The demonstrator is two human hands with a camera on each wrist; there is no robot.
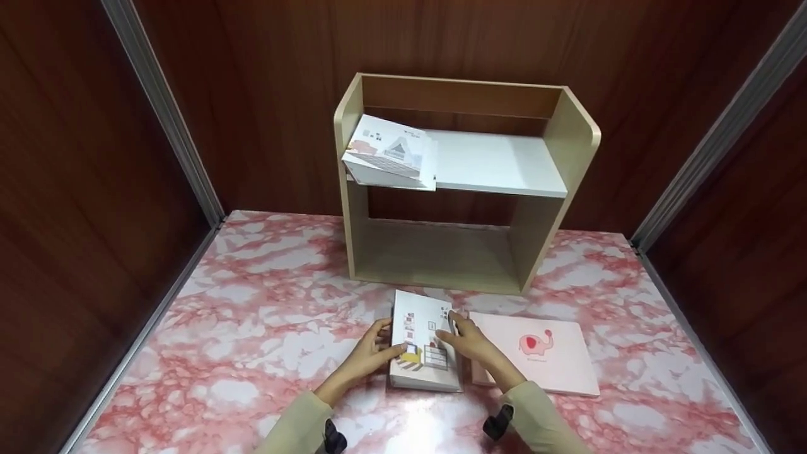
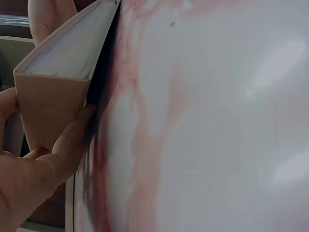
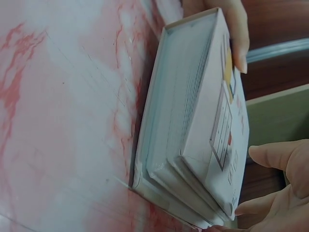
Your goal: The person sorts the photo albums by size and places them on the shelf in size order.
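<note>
A thick white book with a room drawing on its cover point(image 1: 419, 372) lies on the table in front of the shelf. My left hand point(image 1: 369, 356) grips its left side, thumb on the cover; in the left wrist view the fingers of that hand point(image 2: 43, 169) are round the book's spine point(image 2: 53, 108). My right hand point(image 1: 473, 345) touches the cover's right part. In the right wrist view the right hand point(image 3: 285, 188) has its fingertips at the edge of the book point(image 3: 203, 169), whose page side faces the camera.
Beside the right forearm lies a pink book with an elephant point(image 1: 555, 369). A two-level wooden shelf point(image 1: 435, 284) stands behind, with another white book point(image 1: 384, 154) leaning at the left of its upper board. Dark wood panels point(image 1: 744, 221) enclose the marbled table point(image 1: 252, 302).
</note>
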